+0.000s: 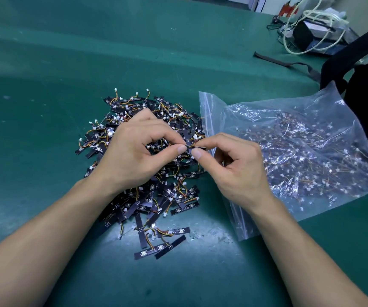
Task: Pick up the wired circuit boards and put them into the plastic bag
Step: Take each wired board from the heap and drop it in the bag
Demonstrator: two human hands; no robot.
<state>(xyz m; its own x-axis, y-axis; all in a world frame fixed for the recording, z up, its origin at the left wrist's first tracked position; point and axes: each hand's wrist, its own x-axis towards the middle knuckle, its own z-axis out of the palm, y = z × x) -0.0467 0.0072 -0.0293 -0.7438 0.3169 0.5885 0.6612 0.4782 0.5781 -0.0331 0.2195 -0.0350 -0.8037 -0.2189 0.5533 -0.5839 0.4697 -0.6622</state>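
A pile of small black wired circuit boards [147,202] with orange-yellow wires and white plugs lies on the green mat. My left hand [134,151] and my right hand [234,167] meet above the pile, both pinching one black board [197,147] between thumb and forefinger. To the right lies a clear zip plastic bag [300,156], its mouth toward the pile, holding several boards.
The green mat [45,107] covers the table. A black bag with straps [364,85] sits at the right, behind the plastic bag. At the back right stand a black box [305,34] and coiled white cables [316,16].
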